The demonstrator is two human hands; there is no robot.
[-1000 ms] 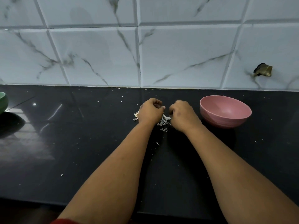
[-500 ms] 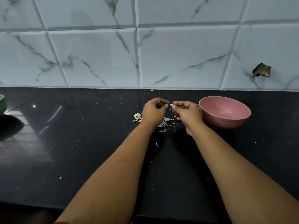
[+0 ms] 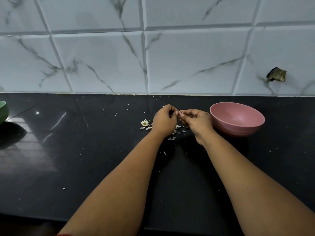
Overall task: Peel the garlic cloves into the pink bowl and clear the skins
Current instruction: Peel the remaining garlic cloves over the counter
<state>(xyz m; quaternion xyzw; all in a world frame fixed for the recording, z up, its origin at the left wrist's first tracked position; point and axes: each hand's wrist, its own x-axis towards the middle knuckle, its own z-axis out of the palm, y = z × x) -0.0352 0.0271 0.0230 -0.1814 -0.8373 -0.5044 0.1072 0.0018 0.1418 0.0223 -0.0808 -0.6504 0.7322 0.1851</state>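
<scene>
Skins (image 3: 175, 132) lie scattered on the black bench (image 3: 85, 159) under the hands. Above them, left hand (image 3: 164, 121) and right hand (image 3: 197, 122) pinch one clove (image 3: 179, 114) between fingertips. Pink bowl (image 3: 237, 119) sits just right.

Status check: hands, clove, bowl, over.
Left hand and right hand both pinching a small garlic clove. Pink bowl just right, nothing seen inside. Loose skins on counter beneath hands.

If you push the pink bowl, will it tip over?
Probably not. The pink bowl sits upright, wide and low on the glossy black counter, so it would likely slide rather than tip. It looks like thin plastic, so probably light.
</scene>
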